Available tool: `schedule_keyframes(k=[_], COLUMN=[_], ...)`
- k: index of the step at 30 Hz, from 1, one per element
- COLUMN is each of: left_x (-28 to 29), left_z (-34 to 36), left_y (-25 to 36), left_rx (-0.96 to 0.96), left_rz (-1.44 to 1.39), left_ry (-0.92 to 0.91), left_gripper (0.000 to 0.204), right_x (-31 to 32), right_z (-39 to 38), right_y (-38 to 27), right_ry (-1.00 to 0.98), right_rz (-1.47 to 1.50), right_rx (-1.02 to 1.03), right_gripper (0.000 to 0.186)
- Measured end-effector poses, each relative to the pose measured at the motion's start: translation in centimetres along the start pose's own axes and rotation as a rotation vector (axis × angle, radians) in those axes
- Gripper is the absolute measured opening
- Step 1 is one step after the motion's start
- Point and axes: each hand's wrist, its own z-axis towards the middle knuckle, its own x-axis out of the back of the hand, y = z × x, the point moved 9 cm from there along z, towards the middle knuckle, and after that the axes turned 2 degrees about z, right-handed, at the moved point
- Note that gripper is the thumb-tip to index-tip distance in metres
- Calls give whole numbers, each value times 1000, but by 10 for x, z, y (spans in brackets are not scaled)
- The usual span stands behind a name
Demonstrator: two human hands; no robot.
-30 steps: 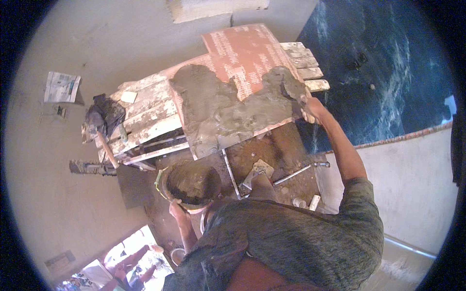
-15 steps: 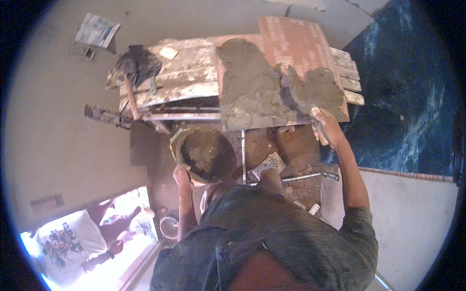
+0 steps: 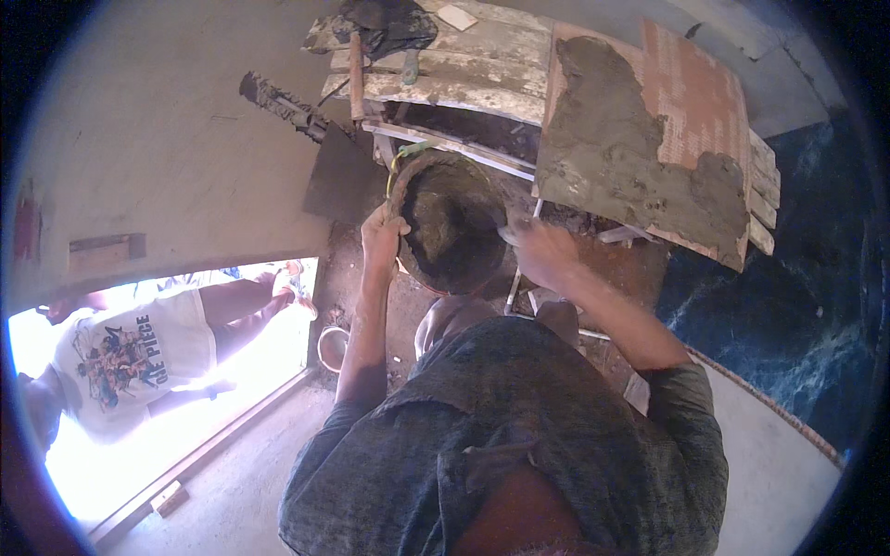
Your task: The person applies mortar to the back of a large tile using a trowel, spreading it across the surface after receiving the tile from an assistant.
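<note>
A round dark bucket (image 3: 401, 190), its wall crusted, has wet grey mortar (image 3: 454, 213) inside. Its left rim is in the grip of my left hand (image 3: 381, 236), fingers closed over the edge. At the opposite side of the bucket is my right hand (image 3: 545, 252), closed on the pale handle of a trowel (image 3: 509, 235) and slightly blurred. The trowel's blade is hard to make out against the bucket. Beyond, a reddish ribbed tile (image 3: 695, 79) lies partly under a thick, uneven layer of mortar (image 3: 616, 148).
Rough planks (image 3: 482, 69) support the tile; a dark cloth (image 3: 385, 28) and a wooden-handled tool (image 3: 356, 74) lie there. A dark blue marbled panel (image 3: 788, 269) is at right. Another person in a white shirt (image 3: 139, 357) appears through the opening at left. A small container (image 3: 333, 348) stands on the floor.
My right hand has moved with the trowel from the mortared tile to the bucket's right side. My left hand still grips the rim. The view has shifted, and the mortar's outline on the tile differs.
</note>
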Motion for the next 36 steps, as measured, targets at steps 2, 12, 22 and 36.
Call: schedule_keyframes(k=[2,12,22,36], left_x=[-6,9,-12,-4], left_z=[4,35,18,9], left_y=[16,43,84,127], left_rx=[-68,-142,-249,-309], left_rz=[-13,190,219,378], left_ry=[-120,-196,-204,-71], left_gripper=[47,13,11,12], right_x=[-32,-62,-78,24], right_z=[48,49,87,53], right_y=[-6,-85,-25,-60], right_ry=[174,39,263,231], right_rz=[-136,-170,-214,-255], right_rx=[153,495,235,257], right_gripper=[36,33,34,29])
